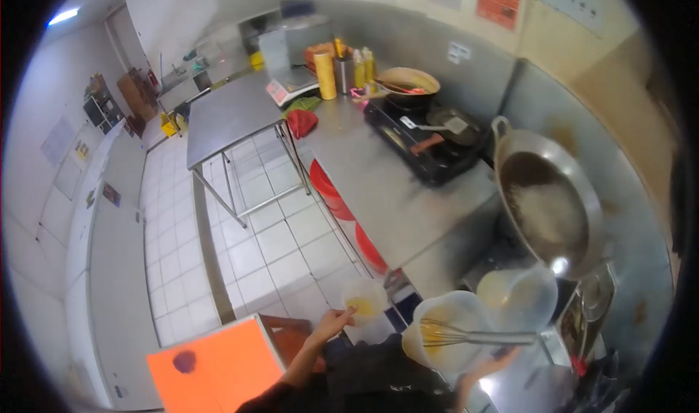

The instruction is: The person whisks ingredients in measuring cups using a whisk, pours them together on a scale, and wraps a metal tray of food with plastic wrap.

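My left hand (334,325) grips a small translucent plastic container (370,296) with something yellow in it. To its right stands a larger translucent bowl (466,307), also with yellow liquid inside. A wire whisk (473,336) lies across this bowl, its wires over the yellow liquid and its metal handle pointing right. My right hand (496,363) is blurred, just below the whisk handle and beside the bowl; whether it grips either one cannot be made out. Another translucent bowl (535,296) sits behind, close to the first.
A large wok (511,147) of bubbling oil stands at right. Further back, a black stove (415,154) carries two pans. A scale (280,92) and bottles (359,71) line the counter. At left are a steel table (233,111) and an orange board (226,373).
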Demonstrator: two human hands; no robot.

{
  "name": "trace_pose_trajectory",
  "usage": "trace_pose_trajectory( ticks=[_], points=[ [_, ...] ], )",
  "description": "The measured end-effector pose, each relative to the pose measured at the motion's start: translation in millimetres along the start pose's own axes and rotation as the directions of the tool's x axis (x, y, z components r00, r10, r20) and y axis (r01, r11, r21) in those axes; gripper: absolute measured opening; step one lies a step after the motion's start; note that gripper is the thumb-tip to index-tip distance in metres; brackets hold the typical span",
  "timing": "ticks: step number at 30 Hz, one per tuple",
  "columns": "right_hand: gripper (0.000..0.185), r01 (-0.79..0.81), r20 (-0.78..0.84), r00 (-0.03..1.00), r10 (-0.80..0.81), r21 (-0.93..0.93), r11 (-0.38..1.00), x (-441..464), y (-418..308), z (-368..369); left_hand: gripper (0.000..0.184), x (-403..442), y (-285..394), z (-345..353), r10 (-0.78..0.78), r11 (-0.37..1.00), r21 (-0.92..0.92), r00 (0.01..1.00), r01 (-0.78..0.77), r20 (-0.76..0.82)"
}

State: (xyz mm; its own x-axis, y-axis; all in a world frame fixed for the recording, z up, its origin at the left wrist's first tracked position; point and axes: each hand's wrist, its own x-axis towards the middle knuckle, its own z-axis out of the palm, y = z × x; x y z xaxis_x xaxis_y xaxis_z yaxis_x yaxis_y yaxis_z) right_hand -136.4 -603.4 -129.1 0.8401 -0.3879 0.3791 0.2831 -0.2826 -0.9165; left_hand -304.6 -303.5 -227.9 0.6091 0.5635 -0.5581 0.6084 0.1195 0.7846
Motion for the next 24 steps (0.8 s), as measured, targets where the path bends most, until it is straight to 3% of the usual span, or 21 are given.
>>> trace_pose_trajectory(
  ticks=[4,6,11,14,16,17,19,22,24],
  points=[
    [0.083,-0.109,0.176,0.982,0.074,0.199,0.974,-31.5,8.1,123.7,0.071,62.7,29.7,-99.5,-0.131,0.989,-0.080,0.989,0.126,-0.063],
    [0.073,-0.013,0.322,0.944,-0.070,0.247,0.969,-44.1,1.9,189.0,0.071,101.4,58.9,-144.6,-0.099,0.995,-0.011,0.992,0.099,-0.078],
    [0.070,-0.021,0.331,0.940,-0.079,0.286,0.958,-71.9,-11.0,337.7,0.072,207.7,143.1,-253.8,0.022,0.985,0.170,0.997,-0.009,-0.071],
    [0.051,-0.037,0.378,0.924,-0.059,0.241,0.970,-74.3,-53.4,414.9,0.074,270.5,214.3,-314.4,-0.018,0.990,0.135,0.997,0.028,-0.072],
    [0.040,-0.201,0.465,0.884,0.038,0.305,0.931,-67.1,-100.0,460.5,0.075,321.9,248.9,-340.7,0.079,0.980,0.187,0.996,-0.071,-0.038],
    [0.040,-0.197,0.463,0.885,0.049,0.277,0.940,-65.9,-109.8,479.3,0.074,348.2,265.3,-352.1,0.094,0.980,0.179,0.995,-0.089,-0.021],
    [0.038,0.011,0.427,0.901,-0.074,0.148,0.989,-61.4,-119.8,512.5,0.074,407.5,283.2,-358.0,0.104,0.983,0.146,0.994,-0.107,0.031],
    [0.028,-0.006,0.366,0.928,-0.067,0.194,0.981,-67.7,-128.6,562.0,0.075,509.1,303.0,-359.9,0.135,0.991,0.020,0.991,-0.135,0.009],
    [0.030,-0.026,0.308,0.951,-0.027,0.168,0.985,-74.4,-123.1,590.3,0.075,565.6,316.7,-358.8,0.053,0.995,-0.084,0.998,-0.056,-0.047]
  ],
)
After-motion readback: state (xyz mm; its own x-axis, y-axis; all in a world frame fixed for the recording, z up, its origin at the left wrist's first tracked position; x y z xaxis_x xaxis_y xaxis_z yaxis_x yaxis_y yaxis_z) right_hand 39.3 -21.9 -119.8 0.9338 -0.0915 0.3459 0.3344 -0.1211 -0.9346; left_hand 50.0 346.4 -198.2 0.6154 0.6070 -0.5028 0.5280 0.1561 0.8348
